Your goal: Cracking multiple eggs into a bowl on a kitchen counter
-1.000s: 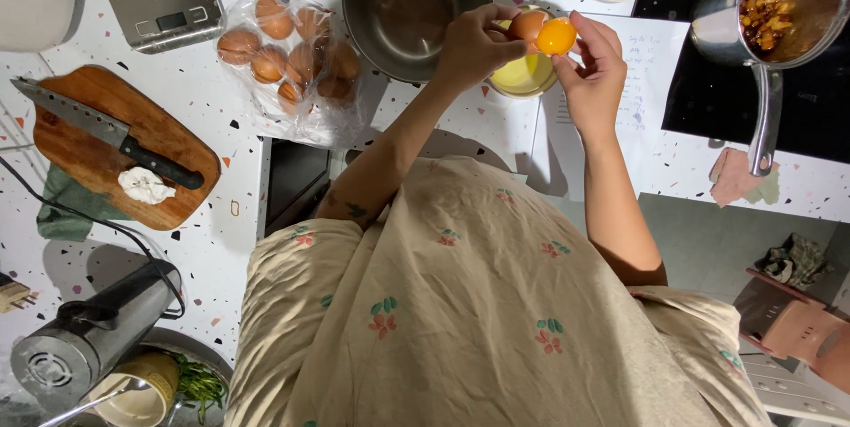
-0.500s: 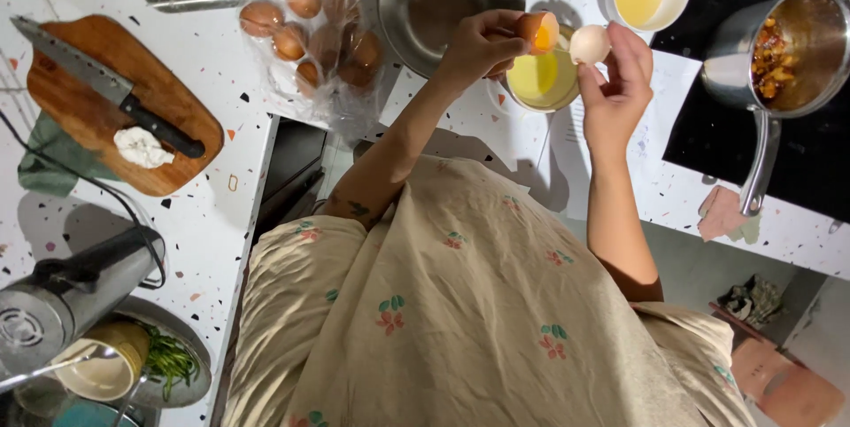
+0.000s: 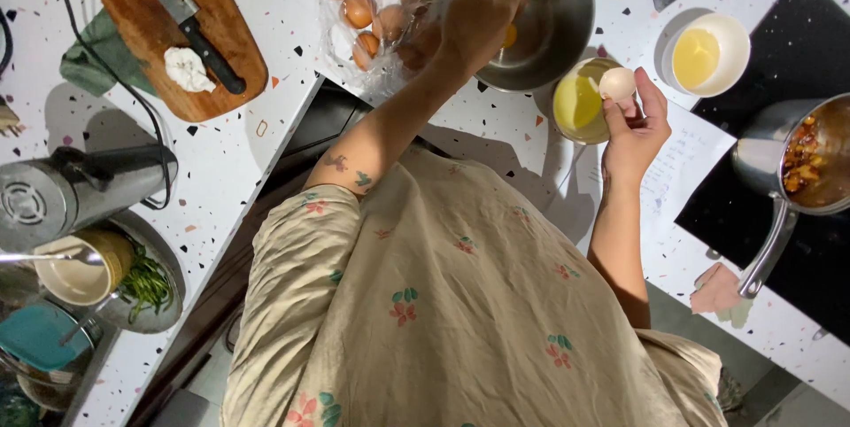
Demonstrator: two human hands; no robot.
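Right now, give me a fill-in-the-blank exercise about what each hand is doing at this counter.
1. The left hand reaches over the steel ____.
2. The right hand holds an empty half ____.
3. On the wooden cutting board lies a black-handled ____.

Missing words: bowl; eggshell; knife

Bright, even overhead light, soft shadows beside the arms, sharp focus, slight edge distortion.
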